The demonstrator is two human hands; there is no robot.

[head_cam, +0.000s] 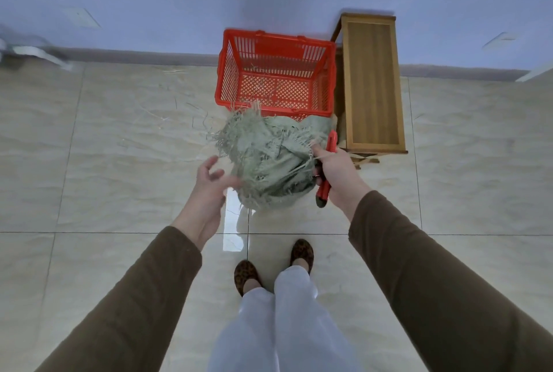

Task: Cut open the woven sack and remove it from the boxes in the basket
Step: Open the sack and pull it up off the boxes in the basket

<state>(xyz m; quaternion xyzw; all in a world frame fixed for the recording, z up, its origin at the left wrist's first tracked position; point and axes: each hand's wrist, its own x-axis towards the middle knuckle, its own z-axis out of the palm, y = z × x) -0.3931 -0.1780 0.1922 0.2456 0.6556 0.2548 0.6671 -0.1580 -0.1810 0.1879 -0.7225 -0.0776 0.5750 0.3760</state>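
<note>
A crumpled, frayed grey-green woven sack [269, 159] hangs bunched in the air in front of me, above the floor. My right hand [336, 172] grips its right side together with a red utility knife [326, 174]. My left hand [209, 183] is beside the sack's left side, fingers spread and loosely curled, touching or nearly touching it. The red plastic basket [229, 72] stands on the floor beyond the sack, against the wall; only loose sack fibres show inside it. No boxes are in view.
A wooden stool [372, 84] stands right of the basket, touching it. Loose fibre strands [176, 108] lie on the tiled floor left of the basket. My feet [275, 267] are below the sack. A grey metal object [33, 49] sits at the far left by the wall.
</note>
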